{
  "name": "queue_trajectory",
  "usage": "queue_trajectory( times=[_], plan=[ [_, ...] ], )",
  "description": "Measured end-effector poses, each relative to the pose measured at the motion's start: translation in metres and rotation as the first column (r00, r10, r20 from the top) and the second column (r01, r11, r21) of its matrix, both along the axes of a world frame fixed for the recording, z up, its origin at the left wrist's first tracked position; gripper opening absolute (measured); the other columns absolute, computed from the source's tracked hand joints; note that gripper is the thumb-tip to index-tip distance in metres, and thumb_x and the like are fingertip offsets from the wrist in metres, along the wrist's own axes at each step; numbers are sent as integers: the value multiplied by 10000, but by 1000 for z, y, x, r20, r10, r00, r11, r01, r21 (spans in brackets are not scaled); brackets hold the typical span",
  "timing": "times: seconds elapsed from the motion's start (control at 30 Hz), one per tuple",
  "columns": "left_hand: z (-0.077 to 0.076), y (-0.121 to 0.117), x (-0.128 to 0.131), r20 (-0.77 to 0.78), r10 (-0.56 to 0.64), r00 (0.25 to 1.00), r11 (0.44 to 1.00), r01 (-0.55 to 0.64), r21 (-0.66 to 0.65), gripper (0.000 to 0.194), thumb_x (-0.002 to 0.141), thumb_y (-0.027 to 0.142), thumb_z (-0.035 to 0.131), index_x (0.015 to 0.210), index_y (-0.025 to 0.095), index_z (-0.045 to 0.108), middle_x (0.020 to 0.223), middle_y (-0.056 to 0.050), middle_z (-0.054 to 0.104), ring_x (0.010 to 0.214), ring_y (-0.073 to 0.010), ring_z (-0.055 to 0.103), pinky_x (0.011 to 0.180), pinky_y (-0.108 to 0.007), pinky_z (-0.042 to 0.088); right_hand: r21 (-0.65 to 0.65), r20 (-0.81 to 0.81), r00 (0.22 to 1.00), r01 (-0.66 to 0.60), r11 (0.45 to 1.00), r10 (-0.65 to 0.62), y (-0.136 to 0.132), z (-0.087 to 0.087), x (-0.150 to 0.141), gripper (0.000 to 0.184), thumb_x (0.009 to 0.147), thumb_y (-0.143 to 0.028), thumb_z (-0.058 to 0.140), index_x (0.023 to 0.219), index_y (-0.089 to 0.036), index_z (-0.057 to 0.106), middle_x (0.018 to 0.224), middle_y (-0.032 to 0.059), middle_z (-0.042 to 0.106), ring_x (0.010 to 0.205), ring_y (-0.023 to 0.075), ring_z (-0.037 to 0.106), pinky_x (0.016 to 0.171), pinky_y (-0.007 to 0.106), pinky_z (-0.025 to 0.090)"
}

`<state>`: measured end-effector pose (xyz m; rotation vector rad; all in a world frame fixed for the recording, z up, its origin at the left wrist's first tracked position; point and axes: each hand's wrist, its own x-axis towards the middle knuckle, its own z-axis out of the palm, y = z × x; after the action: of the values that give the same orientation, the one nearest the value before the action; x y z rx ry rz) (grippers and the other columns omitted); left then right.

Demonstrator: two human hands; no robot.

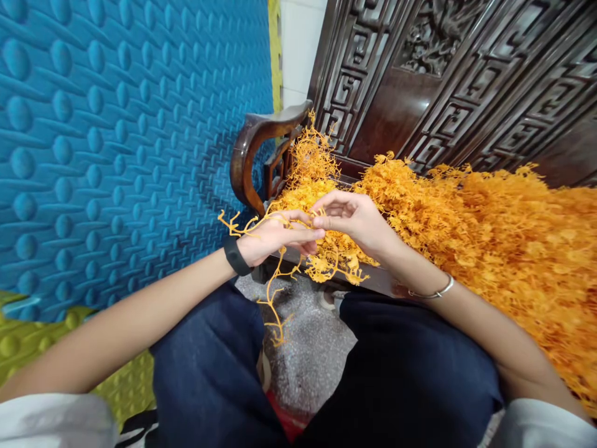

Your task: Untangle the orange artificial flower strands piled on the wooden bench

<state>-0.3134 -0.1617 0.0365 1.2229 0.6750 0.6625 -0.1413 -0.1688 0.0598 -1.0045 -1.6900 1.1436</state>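
Note:
My left hand (277,236), with a black band at the wrist, is closed on thin orange branched stems (275,295). One of the stems hangs down below the palm, and another branching piece (236,223) sticks out to the left over the wrist. My right hand (352,218) meets the left fingertips, its thumb and fingers pinched around a small orange bit of stem (319,213). The exact grip between the fingertips is partly hidden. Just beneath both hands lie loose orange sprigs (333,267) with frilly ends.
A dark carved wooden bench (392,112) stands ahead, its curved armrest (242,149) left of centre. A large heap of orange plastic sprigs (485,230) covers its seat to the right. Blue textured matting (116,155) spreads on the left. Grey speckled floor (308,336) shows between my knees.

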Motion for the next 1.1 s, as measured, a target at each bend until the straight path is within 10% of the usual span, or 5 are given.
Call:
queue_trajectory(
  times=[0.33, 0.9, 1.1],
  plan=[
    [-6, 5, 6, -140, 20, 990, 975, 11, 220, 158, 779, 259, 596, 673, 144, 569, 485, 40, 522, 334, -28, 397, 346, -172, 259, -21, 31, 999, 27, 999, -26, -1, -6, -3, 344, 628, -418, 778, 686, -169, 548, 667, -6, 596, 615, 96, 543, 583, 265, 443],
    [2, 20, 9, -33, 63, 997, 998, -64, -19, 270, 682, 187, 545, 458, 172, 395, 418, 74, 286, 313, -12, 250, 335, -164, 132, 198, -8, 928, 366, 909, -372, 32, -26, -15, 282, 734, -335, 692, 641, -183, 473, 591, -44, 472, 556, 74, 408, 555, 254, 332],
    [-4, 30, 14, -37, 160, 986, 984, -156, 89, 275, 660, 198, 542, 437, 168, 385, 414, 73, 311, 344, -17, 276, 351, -164, 190, 223, -31, 893, 444, 868, -448, 44, -26, -25, 271, 745, -302, 680, 633, -184, 463, 589, -45, 471, 559, 74, 410, 567, 251, 341]
  ],
)
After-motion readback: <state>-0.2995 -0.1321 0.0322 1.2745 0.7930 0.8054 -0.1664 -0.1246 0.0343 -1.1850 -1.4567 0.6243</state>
